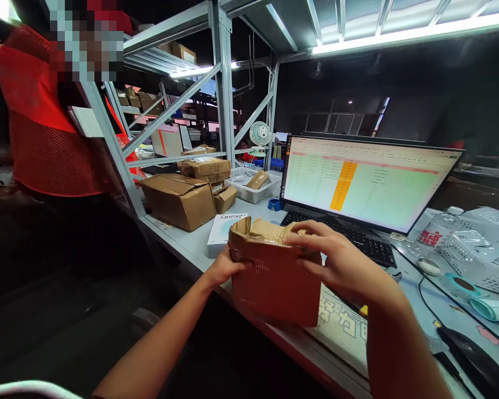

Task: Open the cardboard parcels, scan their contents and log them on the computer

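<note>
A worn brown cardboard box (276, 285) with faint printed lettering stands at the desk's front edge, its top open and the flaps crumpled. My left hand (225, 269) grips its left side, thumb across the front face. At the upper right corner, my right hand (330, 252) has its fingers over the rim and its thumb against the front. What lies inside the box is mostly hidden. Just behind it is a white box (224, 230) marked "beauty". A pale mat with printed characters (343, 321) lies under my right forearm.
Cardboard boxes (178, 199) and a white basket (255, 191) stand at the back left. Behind my right hand are a monitor (366, 183) and a keyboard (374, 244). A plastic bottle (438, 230), tape rolls and a black scanner-like device (476, 354) lie right. A person in a red vest (45, 122) stands left.
</note>
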The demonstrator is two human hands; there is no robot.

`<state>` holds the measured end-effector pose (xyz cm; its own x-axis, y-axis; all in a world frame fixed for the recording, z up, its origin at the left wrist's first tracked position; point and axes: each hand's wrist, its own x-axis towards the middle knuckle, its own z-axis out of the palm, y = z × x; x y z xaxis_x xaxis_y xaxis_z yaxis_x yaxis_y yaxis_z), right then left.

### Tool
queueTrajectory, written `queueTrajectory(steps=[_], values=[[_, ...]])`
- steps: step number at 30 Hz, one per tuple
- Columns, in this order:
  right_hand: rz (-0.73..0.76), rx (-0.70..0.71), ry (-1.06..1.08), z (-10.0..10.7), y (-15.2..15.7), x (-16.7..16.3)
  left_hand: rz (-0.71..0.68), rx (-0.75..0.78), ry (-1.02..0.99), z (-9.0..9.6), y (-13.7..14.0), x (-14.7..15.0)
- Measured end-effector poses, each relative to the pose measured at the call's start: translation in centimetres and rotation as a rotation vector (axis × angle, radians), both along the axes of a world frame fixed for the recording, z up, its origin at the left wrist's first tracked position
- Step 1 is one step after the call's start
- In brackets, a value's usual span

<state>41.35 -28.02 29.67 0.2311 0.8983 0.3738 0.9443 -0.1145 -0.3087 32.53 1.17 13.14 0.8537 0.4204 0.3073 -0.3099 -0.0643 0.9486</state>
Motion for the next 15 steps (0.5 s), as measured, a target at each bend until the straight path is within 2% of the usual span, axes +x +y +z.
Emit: queueTrajectory(steps=[3,5,11,15], values=[[-0.129,0.094,0.009,-0.2,-0.5,0.7,0.126,-0.084,-0.098,-0.1,-0.6,-0.6],[-0.177,0.095,0.046,-0.4,-0.6,1.5,0.183,-0.116,-0.139,0.1,-0.9,-1.3],[-0.122,-0.056,0.341,-0.7,-0.2,3.1,0.339,-0.068,-0.211,1.0,-1.6,-2.8],[-0.133,-0.067,0.395,-0.6,-0.1,2.9,0.432,-0.03,-0.201,1.4,-1.7,-3.1]])
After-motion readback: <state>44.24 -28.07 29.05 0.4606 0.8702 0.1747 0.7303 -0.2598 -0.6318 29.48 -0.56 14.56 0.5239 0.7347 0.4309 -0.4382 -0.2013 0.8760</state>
